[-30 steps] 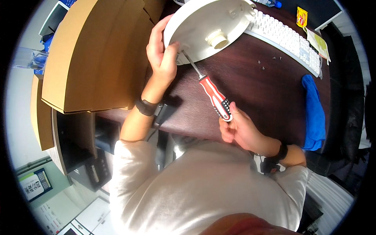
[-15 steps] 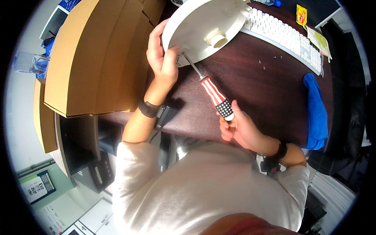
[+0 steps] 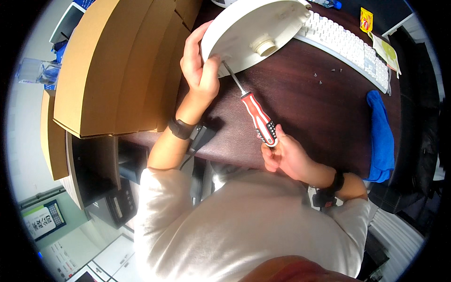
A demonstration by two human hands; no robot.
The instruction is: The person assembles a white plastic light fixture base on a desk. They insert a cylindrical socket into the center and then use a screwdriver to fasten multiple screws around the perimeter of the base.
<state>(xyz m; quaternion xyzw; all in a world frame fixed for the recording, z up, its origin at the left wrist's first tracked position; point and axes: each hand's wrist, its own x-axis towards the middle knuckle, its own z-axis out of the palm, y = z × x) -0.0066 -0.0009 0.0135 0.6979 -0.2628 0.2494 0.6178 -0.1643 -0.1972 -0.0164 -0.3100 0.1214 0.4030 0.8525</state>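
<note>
While the left hand (image 3: pixel 201 70) grips the white shell (image 3: pixel 246 37), the screwdriver (image 3: pixel 257 114) in the right hand (image 3: pixel 292 156) has rolled. Its tip (image 3: pixel 224 62) stays beside the left hand — turning apparently continues.

A dark reddish-brown desk (image 3: pixel 338 117) catches a pale sheen (image 3: pixel 228 124) on its left part, with an open wooden shelf (image 3: pixel 109 157) and white cabinet (image 3: pixel 110 254) at lower left, a pale wall (image 3: pixel 28 117) beyond and a black seat (image 3: pixel 413 141) at right.
</note>
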